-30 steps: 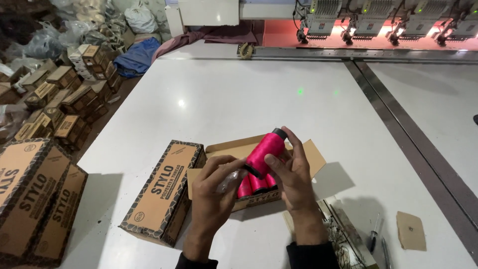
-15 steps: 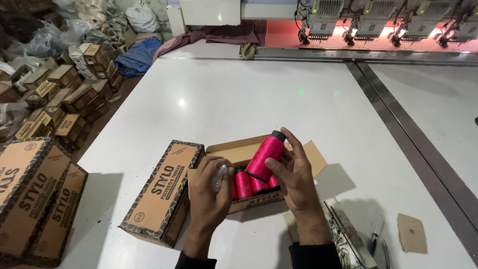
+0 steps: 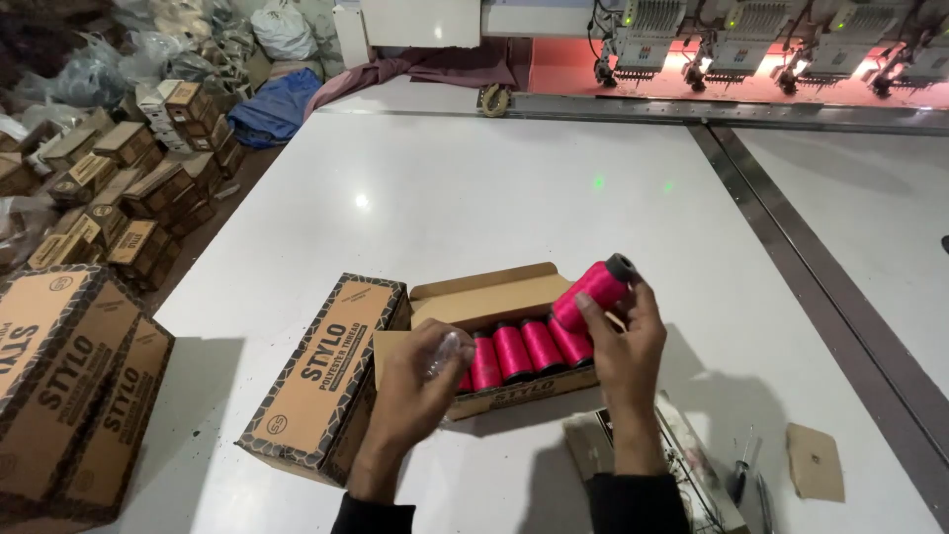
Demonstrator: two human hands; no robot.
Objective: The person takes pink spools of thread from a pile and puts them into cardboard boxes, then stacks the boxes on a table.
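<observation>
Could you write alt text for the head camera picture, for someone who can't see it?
A right hand holds a pink thread spool above an open cardboard box of matching spools on a white table, while the left hand holds crumpled clear wrap. A closed box lies alongside.

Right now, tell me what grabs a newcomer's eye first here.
First, the bright pink thread spool lifted in the right hand above the open cardboard box, where a row of matching pink spools lies. The left hand holds crumpled clear wrap at the box's near side. Along the far edge glows a red-lit embroidery machine.
</observation>
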